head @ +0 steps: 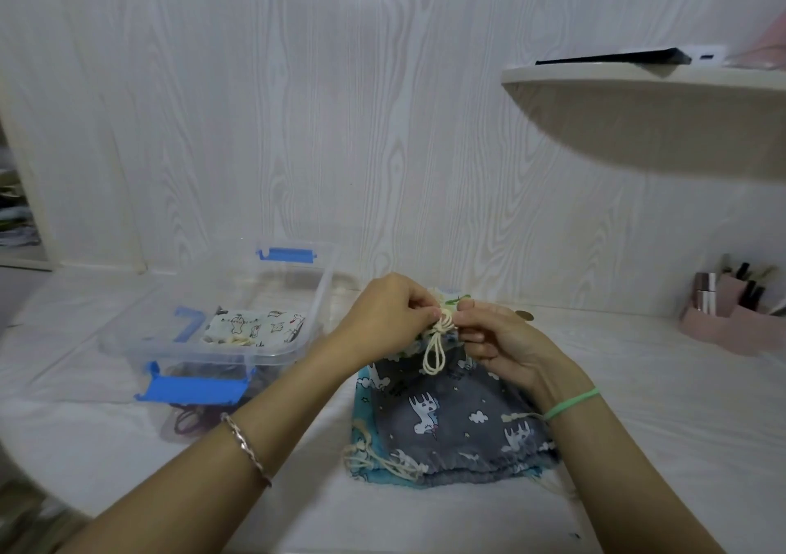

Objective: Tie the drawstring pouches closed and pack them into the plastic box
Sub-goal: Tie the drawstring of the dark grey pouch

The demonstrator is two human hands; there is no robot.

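Observation:
My left hand and my right hand meet over the gathered neck of a pouch with green print, mostly hidden behind my fingers. Both pinch its cream drawstring, whose looped ends hang down in front. Under my hands lies a grey pouch with white unicorns and clouds on top of a turquoise pouch. To the left stands the clear plastic box with blue latches, holding a white printed pouch.
The box lid with a blue clip lies at the box's near side over dark hair ties. A pink organiser with cosmetics stands at the right wall. A rounded shelf juts out above right.

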